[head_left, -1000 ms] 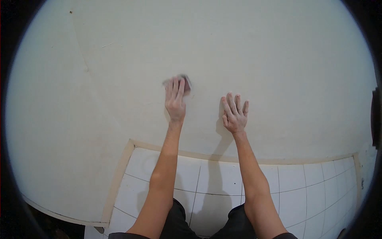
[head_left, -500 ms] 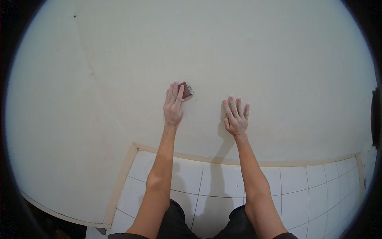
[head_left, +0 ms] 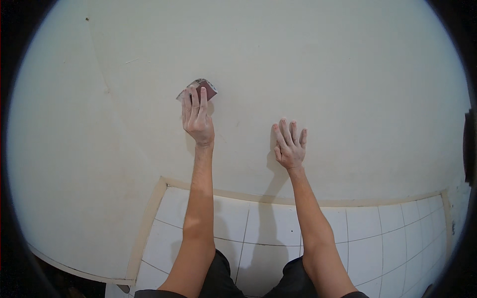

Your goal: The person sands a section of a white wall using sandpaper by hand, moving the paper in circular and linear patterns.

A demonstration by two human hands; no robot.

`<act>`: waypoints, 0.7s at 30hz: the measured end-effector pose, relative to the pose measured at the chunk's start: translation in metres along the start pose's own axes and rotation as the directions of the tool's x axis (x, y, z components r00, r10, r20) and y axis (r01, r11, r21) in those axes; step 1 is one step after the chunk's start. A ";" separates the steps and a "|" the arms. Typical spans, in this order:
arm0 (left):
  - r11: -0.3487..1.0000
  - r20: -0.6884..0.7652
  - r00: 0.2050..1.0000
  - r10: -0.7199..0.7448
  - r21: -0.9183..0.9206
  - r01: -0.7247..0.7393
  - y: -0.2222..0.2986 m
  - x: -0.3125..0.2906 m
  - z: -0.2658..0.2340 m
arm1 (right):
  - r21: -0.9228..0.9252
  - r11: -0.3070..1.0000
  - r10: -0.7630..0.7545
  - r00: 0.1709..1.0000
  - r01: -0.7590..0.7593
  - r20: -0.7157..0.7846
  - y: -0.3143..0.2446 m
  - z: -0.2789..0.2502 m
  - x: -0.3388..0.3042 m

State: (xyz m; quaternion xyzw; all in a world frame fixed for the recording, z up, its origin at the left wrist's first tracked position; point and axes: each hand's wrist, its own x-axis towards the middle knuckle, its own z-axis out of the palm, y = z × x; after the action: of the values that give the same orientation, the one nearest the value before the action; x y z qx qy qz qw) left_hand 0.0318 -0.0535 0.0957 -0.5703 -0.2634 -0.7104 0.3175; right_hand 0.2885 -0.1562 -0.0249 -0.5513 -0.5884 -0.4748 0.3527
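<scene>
A folded sheet of sandpaper (head_left: 208, 91), reddish-brown with a pale, torn-looking edge, lies against the off-white wall (head_left: 248, 59). My left hand (head_left: 198, 119) holds it under its stretched fingers, so part of the sheet is hidden beneath them. To the right and a little lower, my right hand (head_left: 290, 146) rests on the wall with its fingers spread and nothing in it. Pale dust coats the fingers of both hands.
White floor tiles (head_left: 268, 223) meet the wall along a beige skirting strip (head_left: 238, 195). A wall corner runs down the left, with small marks and a dark hole (head_left: 87, 19) near it. Something dark (head_left: 469, 149) stands at the right rim.
My left hand has moved up and to the left along the wall with the sandpaper, which now shows more of its pale edge. My right hand stays almost in place.
</scene>
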 end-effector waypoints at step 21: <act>0.990 0.235 0.963 -0.133 -0.004 0.138 0.016 -0.022 0.001 | -0.009 1.000 0.009 1.000 -0.009 -0.004 0.006 0.004 -0.003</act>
State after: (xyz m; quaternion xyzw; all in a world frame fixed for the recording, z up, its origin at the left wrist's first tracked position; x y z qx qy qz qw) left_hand 0.0476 -0.0597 0.0744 -0.6339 -0.3301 -0.6609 0.2290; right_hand 0.2949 -0.1537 -0.0282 -0.5545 -0.5830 -0.4771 0.3535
